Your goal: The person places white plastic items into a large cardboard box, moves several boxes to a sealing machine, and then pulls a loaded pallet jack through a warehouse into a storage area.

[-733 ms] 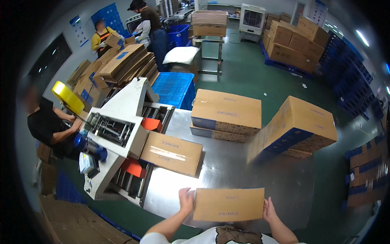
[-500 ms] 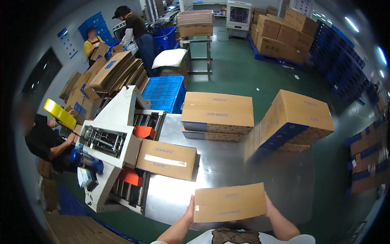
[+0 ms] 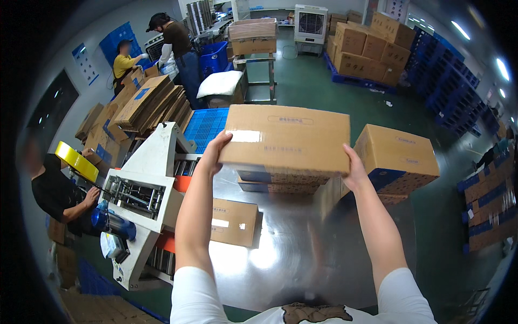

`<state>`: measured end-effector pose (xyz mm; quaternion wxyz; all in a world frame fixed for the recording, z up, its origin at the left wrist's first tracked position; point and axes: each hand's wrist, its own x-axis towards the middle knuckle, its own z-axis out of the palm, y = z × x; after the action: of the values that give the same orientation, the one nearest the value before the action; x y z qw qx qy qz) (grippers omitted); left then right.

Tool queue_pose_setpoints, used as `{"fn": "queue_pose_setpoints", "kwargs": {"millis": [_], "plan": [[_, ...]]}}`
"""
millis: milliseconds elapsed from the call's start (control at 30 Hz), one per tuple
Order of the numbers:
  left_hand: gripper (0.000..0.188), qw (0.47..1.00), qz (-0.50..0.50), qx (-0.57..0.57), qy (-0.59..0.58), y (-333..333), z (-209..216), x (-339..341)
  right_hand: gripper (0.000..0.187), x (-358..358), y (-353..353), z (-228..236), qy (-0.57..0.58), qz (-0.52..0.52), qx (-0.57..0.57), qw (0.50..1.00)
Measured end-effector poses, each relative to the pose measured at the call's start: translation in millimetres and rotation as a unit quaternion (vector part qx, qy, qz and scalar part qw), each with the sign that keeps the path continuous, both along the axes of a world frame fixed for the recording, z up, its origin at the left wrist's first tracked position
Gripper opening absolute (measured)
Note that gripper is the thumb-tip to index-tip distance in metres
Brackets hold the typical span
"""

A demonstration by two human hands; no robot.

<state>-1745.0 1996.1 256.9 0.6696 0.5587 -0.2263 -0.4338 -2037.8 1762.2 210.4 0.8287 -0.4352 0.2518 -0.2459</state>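
Between my two hands is a closed brown cardboard carton [image 3: 286,137] with a strip of clear tape. My left hand [image 3: 216,154] grips its left end, and my right hand [image 3: 354,168] grips the right end. Both arms reach forward over the metal table [image 3: 291,259]. Below and behind the carton are stacked cartons [image 3: 280,188] with blue edges, mostly hidden; I cannot tell whether it touches them. Another carton stack [image 3: 402,154] stands to the right. A taped carton [image 3: 234,222] lies on the table beside my left forearm.
A white carton-sealing machine [image 3: 170,146] with a yellow tape roll [image 3: 77,161] stands left, and a person in black [image 3: 59,186] works beside it. Behind are flattened cartons [image 3: 143,102], a blue crate [image 3: 208,127] and two more people. Loaded pallets [image 3: 356,81] stand at far right.
My hands have lifted the carton from the table's near edge and carried it forward, over the middle stack. The person in yellow at the back has turned and reached out an arm.
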Motion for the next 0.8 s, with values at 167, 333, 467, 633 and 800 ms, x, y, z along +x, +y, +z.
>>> {"fn": "queue_pose_setpoints", "kwargs": {"millis": [167,333,467,633,800], "plan": [[0.060,0.997,0.076,0.033,0.010,-25.8,-58.0,28.0,0.072,32.2,-13.1,-36.2,0.064,-0.049,-0.067,0.995],[0.058,0.992,0.094,-0.062,-0.058,5.1,-127.6,49.7,0.070,23.1,-11.7,-34.3,0.078,-0.003,-0.067,0.995],[0.071,0.688,0.081,0.371,-0.618,85.1,-208.5,44.9,0.070,10.7,-31.2,-53.4,0.129,-0.032,0.023,0.991],[0.064,0.597,0.095,0.346,-0.718,112.1,-220.0,4.7,0.058,-37.4,41.4,-207.4,0.263,-0.115,0.001,0.958],[0.059,0.632,0.102,0.337,-0.690,102.5,-214.1,-29.7,0.042,-35.7,176.0,-268.1,0.304,0.011,-0.215,0.928]]}}
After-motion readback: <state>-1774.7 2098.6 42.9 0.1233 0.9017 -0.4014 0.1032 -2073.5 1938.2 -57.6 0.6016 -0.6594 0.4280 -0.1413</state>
